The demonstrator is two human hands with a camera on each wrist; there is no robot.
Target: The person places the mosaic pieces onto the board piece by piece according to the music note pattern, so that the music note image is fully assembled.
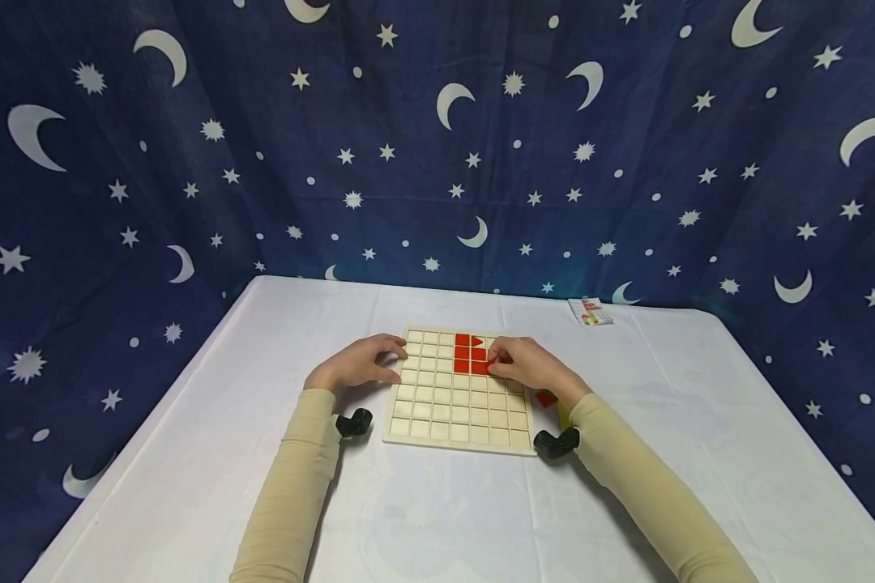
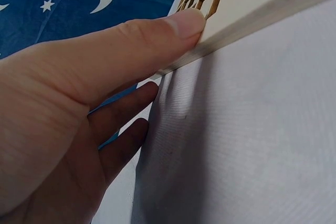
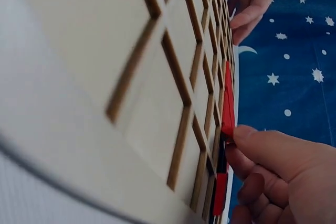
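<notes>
A pale wooden grid board (image 1: 440, 397) lies on the table, with several red tiles (image 1: 463, 354) set together in its upper cells, one of them a triangle (image 1: 476, 342). My right hand (image 1: 528, 362) is over the board's right side, and its thumb and forefinger pinch a red tile (image 1: 479, 368) at its edge. Another red piece (image 3: 220, 195) shows below those fingers in the right wrist view. At the board's left edge is my left hand (image 1: 362, 361), its thumb (image 2: 186, 23) resting on the rim and its fingers extended beside it.
A red piece (image 1: 546, 397) and a yellow piece (image 1: 563, 416) lie right of the board, partly hidden by the right forearm. A small printed card (image 1: 591, 312) lies at the white table's (image 1: 408, 510) back edge. A dark star-patterned curtain (image 1: 408, 178) hangs behind.
</notes>
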